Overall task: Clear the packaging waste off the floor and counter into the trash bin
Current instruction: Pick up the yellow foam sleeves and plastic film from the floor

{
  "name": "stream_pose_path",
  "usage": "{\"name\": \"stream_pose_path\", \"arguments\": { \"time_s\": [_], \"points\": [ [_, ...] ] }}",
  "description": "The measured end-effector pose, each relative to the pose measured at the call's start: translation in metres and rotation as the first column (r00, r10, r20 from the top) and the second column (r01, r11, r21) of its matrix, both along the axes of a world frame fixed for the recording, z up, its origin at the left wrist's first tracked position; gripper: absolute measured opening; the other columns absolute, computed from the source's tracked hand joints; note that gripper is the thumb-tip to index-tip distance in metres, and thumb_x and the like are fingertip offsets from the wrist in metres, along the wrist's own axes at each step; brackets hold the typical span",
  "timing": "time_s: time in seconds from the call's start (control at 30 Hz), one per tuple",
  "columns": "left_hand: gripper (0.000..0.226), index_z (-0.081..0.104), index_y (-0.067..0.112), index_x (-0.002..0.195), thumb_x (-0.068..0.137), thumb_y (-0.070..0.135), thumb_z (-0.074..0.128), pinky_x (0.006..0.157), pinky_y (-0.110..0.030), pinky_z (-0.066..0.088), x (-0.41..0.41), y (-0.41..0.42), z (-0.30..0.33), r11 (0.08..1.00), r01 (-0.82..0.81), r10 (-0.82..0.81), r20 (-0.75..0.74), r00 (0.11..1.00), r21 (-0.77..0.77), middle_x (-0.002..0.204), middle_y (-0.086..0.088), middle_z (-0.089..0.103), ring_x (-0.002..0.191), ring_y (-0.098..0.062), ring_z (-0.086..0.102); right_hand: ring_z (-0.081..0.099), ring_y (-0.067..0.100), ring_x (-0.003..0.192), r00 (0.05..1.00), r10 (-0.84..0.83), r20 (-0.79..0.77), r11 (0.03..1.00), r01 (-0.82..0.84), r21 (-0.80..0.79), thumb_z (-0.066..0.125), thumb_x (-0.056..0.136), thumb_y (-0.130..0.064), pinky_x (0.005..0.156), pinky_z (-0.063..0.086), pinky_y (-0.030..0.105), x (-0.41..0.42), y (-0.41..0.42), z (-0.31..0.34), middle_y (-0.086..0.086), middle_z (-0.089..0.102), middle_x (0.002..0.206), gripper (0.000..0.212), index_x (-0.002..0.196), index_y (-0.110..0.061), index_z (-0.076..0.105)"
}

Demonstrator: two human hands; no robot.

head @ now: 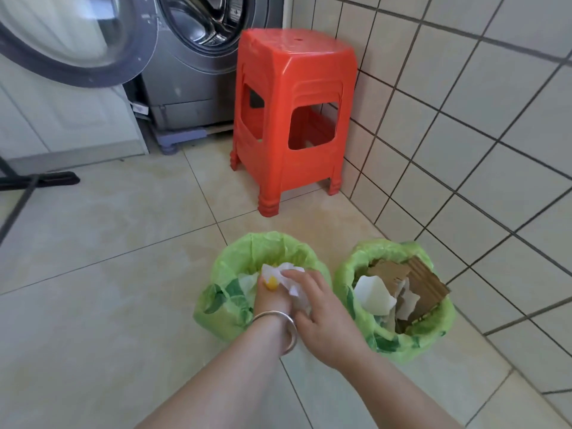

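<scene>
Two trash bins lined with green bags stand on the tiled floor. Over the left bin (247, 252) my left hand (272, 300), with a silver bangle on the wrist, grips a crumpled wad of white and yellow packaging (289, 275). My right hand (318, 308) lies against the same wad from the right, its fingers fairly straight. The right bin (433, 332) holds brown cardboard pieces (414, 280) and white foam scraps (373, 294).
A stack of red plastic stools (294, 113) stands in the corner by the tiled wall (464, 119). Behind it is a grey washing machine (185, 57) with its round door swung open (68, 41). A black stand foot (40, 179) lies at left.
</scene>
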State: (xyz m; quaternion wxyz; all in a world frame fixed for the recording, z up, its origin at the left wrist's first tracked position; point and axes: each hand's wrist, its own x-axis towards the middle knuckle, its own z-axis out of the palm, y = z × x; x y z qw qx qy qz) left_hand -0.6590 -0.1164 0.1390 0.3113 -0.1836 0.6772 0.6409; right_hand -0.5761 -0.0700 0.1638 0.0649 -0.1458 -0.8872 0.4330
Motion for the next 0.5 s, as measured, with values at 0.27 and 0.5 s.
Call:
{"name": "stream_pose_path", "arguments": {
  "time_s": [0.27, 0.5],
  "points": [
    [0.018, 0.057, 0.020, 0.097, 0.094, 0.025, 0.040, 0.071, -0.028, 0.045, -0.061, 0.017, -0.029, 0.990, 0.070, -0.080, 0.078, 0.994, 0.124, 0.096, -0.009, 0.060, 0.086, -0.023, 0.057, 0.041, 0.013, 0.123, 0.986, 0.128, 0.108, 0.986, -0.138, 0.091, 0.046, 0.084, -0.009, 0.085, 0.036, 0.018, -0.073, 0.037, -0.037, -0.006, 0.035, 0.137, 0.059, 0.140, -0.022, 0.033],
    [0.042, 0.064, 0.010, 0.080, 0.093, 0.042, 0.039, 0.064, -0.028, 0.044, -0.119, 0.032, -0.101, 0.996, 0.009, -0.025, 0.178, 0.984, 0.092, 0.080, -0.011, 0.063, 0.073, -0.025, 0.059, 0.053, 0.029, 0.109, 0.922, 0.094, 0.376, 0.975, -0.161, 0.151, 0.046, 0.088, -0.016, 0.080, 0.044, 0.029, -0.142, 0.045, -0.116, 0.006, 0.032, 0.137, 0.045, 0.132, -0.015, 0.037]
  ]
}}
